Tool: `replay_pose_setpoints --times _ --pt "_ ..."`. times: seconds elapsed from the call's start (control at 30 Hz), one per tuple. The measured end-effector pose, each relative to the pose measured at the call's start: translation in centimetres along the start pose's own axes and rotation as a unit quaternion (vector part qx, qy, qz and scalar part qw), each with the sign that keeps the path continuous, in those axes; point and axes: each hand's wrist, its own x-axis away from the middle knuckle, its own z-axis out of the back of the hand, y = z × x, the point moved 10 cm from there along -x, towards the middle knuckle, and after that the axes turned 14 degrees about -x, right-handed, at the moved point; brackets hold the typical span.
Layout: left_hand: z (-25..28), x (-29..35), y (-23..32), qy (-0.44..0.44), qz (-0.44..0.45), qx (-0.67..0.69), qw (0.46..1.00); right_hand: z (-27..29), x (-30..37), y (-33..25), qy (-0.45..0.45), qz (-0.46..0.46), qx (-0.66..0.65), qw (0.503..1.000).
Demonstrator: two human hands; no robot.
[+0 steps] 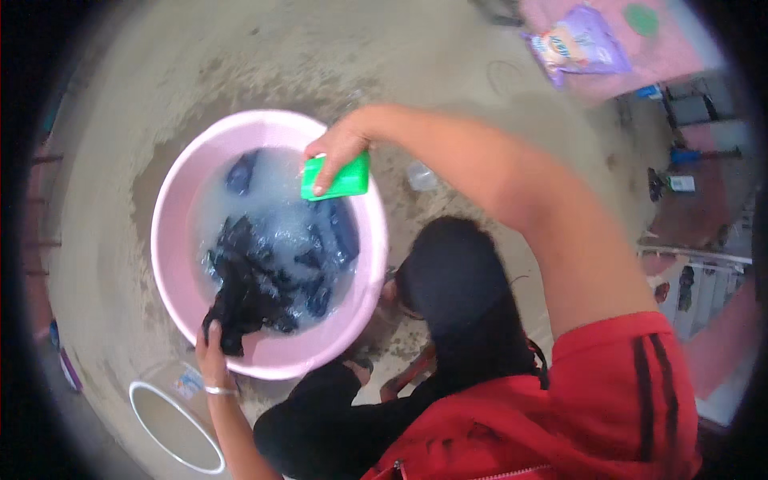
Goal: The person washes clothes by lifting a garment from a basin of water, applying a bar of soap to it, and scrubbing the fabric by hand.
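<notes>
A pink round washtub (170,264) stands in front of me with cloudy, sudsy water and dark wet clothes in it. At its near left rim, my left hand (211,346) grips a bunched black garment (240,308), which trails down into the water. Over the tub's right side, my right hand (340,148) holds a bright green rectangular block (340,178), thumb across its face. Whether it is a brush or soap I cannot tell. A small dark blue cloth piece (240,174) floats near the far left wall.
A white-rimmed bucket (178,428) lies close by my left forearm. Beyond my right arm, a purple packet (580,44) rests on a pink surface (660,48). A small clear cup-like item (422,176) is on the concrete floor (104,312), which has wet patches around the tub.
</notes>
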Motion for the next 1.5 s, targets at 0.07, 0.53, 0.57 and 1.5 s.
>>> replay_pose_setpoints --times 0.07,0.53,0.57,1.5 --pt "1.1 -0.1 -0.4 0.0 0.005 0.048 0.999 2.1 4.5 5.2 0.097 0.023 -0.038 0.994" --pt "-4.2 3.8 12.4 -0.104 -0.031 0.002 0.994 -6.5 9.4 43.3 0.534 -0.088 -0.258 0.801" --pt "-4.3 3.8 12.7 -0.099 -0.031 0.0 0.995 -5.8 9.0 41.6 0.531 -0.113 -0.193 0.817" --pt "7.0 5.6 12.8 0.159 -0.033 0.473 0.866 -10.0 0.0 -13.1 0.126 0.213 0.201 0.948"
